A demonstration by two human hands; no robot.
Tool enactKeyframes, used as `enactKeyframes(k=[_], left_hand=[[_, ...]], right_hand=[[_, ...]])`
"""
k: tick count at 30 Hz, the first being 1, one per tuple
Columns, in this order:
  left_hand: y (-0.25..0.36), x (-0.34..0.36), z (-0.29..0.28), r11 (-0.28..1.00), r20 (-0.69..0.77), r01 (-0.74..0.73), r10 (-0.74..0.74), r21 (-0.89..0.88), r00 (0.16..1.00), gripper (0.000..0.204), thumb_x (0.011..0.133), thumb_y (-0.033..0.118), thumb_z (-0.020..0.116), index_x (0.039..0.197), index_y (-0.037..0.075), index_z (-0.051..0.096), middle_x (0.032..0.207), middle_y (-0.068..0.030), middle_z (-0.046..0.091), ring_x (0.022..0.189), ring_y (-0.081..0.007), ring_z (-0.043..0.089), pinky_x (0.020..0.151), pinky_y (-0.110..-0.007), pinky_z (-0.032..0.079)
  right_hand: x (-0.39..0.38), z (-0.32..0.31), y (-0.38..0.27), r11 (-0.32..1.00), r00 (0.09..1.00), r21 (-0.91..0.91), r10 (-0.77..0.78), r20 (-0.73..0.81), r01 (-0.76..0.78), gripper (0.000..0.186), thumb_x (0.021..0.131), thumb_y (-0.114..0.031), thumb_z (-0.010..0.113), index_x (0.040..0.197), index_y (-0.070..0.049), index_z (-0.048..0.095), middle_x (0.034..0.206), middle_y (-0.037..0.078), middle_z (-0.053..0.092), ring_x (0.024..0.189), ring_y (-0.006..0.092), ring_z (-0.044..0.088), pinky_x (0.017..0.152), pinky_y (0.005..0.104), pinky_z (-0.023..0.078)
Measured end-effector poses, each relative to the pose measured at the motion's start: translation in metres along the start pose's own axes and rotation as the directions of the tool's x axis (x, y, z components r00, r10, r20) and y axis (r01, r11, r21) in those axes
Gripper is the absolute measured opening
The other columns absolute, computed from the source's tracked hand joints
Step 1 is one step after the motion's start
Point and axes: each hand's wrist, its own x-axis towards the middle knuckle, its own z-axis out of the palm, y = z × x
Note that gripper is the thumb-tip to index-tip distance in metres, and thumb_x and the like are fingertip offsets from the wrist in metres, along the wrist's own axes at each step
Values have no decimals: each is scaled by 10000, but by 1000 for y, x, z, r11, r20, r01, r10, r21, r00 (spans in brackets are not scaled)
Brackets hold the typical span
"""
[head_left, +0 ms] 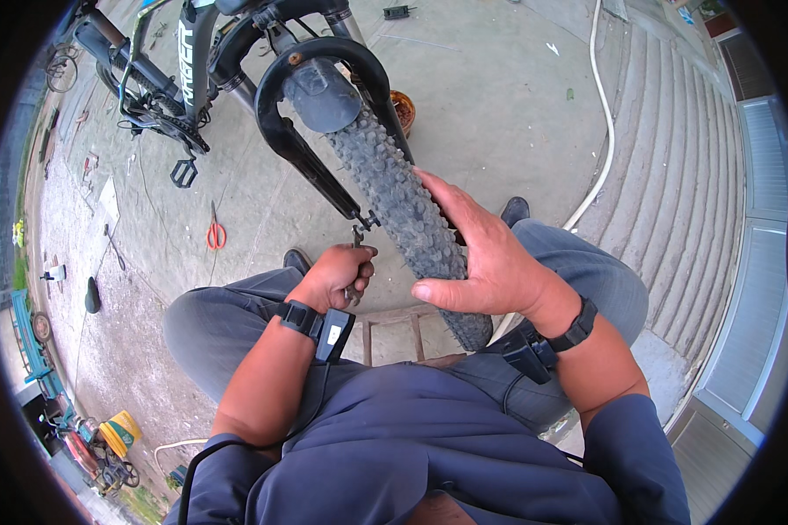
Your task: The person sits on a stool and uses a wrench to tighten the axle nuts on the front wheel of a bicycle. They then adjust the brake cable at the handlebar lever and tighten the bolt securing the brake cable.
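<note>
A bicycle's front wheel with a knobbly tyre (pixel 394 188) stands between my knees, under the black suspension fork (pixel 302 157). My left hand (pixel 334 276) is closed around a small metal wrench (pixel 357 234). The wrench's head is close to the axle end (pixel 369 220) at the fork's lower left tip; whether it touches, I cannot tell. My right hand (pixel 490 254) grips the tyre from the right, thumb laid across the tread and fingers stretched along the right side. A black mudguard piece (pixel 326 98) covers the tyre's top. The hub is mostly hidden.
Orange-handled scissors (pixel 216 234) lie on the concrete floor to the left. Behind the wheel stands a brown bowl (pixel 403 112). A pale hose (pixel 600 149) runs past concrete steps (pixel 674 192) on the right. The bicycle's pedal (pixel 184 173) juts out at far left.
</note>
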Motion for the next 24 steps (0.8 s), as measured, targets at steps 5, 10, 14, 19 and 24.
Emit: enactKeyframes(k=[5,10,14,19,24], left_hand=[[2,4,-1,998,31,18,-16,-61,999,109,1019,135,466,923,115,514,710,-12,511,487,-102,412,433,-268,318],[5,12,-5,984,55,71,-63,-164,997,155,1029,151,431,901,123,515,705,-3,501,484,-89,397,428,-259,304],[17,17,-9,958,108,121,-95,-261,990,132,1037,150,525,1097,42,571,701,36,507,490,-67,411,451,-250,301],[5,25,-5,983,10,43,-41,-177,999,126,1034,155,524,1047,43,579,699,8,512,491,-100,440,451,-274,346],[-65,85,5,886,-119,-437,456,158,882,170,1029,164,540,1017,-4,564,795,-116,606,592,-267,572,550,-399,468]], right_hand=[[-1,0,0,1000,1000,-10,8,6,-8,1042,783,-461,791,1585,-13,299,1461,262,499,1326,427,528,1104,461,441],[-1,-1,0,1000,1000,-10,14,3,-14,1047,783,-465,795,1588,-16,297,1490,265,482,1352,430,513,1120,461,433],[-1,-1,0,1000,1000,-11,28,12,-28,1053,782,-467,799,1591,-21,294,1497,264,478,1360,433,507,1124,464,431],[2,-2,0,1000,1000,-21,8,-15,-9,1039,781,-445,796,1591,-22,302,1488,259,488,1350,426,519,1114,455,441],[5,-2,-4,995,996,31,90,-13,-90,1022,786,-427,783,1590,-7,310,1472,249,500,1330,404,536,1108,437,437]])
